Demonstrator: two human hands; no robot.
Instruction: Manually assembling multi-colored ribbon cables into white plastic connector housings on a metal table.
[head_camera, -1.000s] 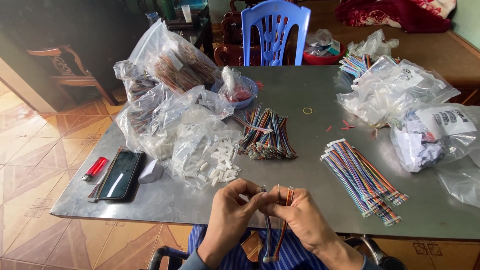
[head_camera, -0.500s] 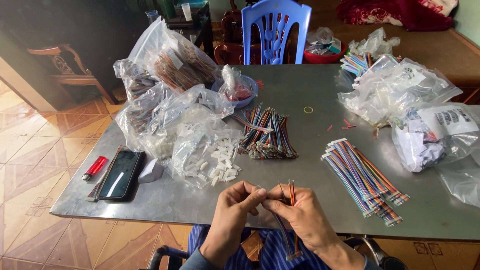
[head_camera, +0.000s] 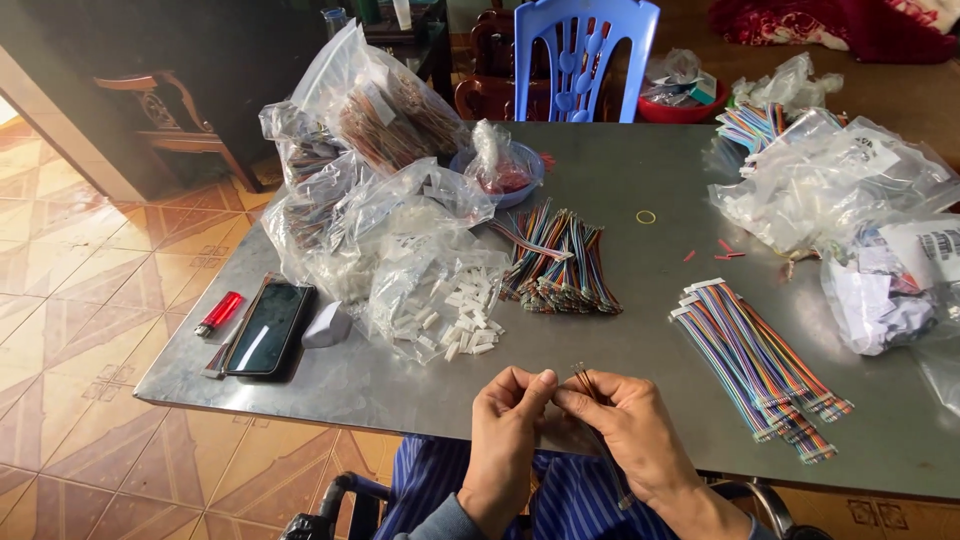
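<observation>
Fingers (head_camera: 545, 385) pinching thin stiff wires (head_camera: 584, 381), grey metal table (head_camera: 640, 330)

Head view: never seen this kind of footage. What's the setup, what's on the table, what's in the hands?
There is no machine here. One camera sits on a person's head and looks down at their two bare hands, so the picture shows what that person sees.

The left hand and the right hand meet at the near edge of a grey metal table. Together they pinch a thin bundle of wires, which runs down past the right palm.

On the table: a fanned pile of coloured wire bundles in the middle, a neater row of ribbon wires to the right, clear bags of parts on both sides, and small white connectors spilling from one. At the left lie a phone and a red lighter.
</observation>
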